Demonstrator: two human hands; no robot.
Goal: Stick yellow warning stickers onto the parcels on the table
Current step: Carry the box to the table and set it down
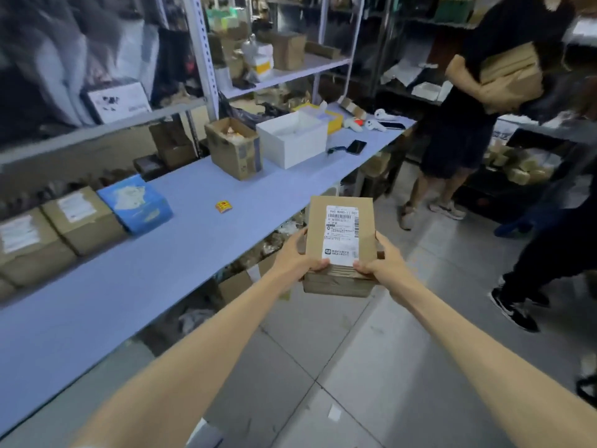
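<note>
I hold a brown cardboard parcel point(323, 231) with a white shipping label in the air, just off the table's front edge. My left hand point(295, 258) grips its left side and my right hand point(379, 265) its right side, thumbs on top. A small roll of yellow warning stickers point(224, 206) lies on the blue table point(135, 286), to the left of the held parcel. Two brown labelled parcels point(80, 221) point(29, 250) and a blue box point(135, 203) stand along the table's far left edge.
An open cardboard box point(234, 150), a white open box point(292, 142) and a phone point(356, 147) sit further along the table. Shelves of goods run behind it. A person carrying parcels point(458, 124) stands at the right; another person's legs point(542, 253) are nearer.
</note>
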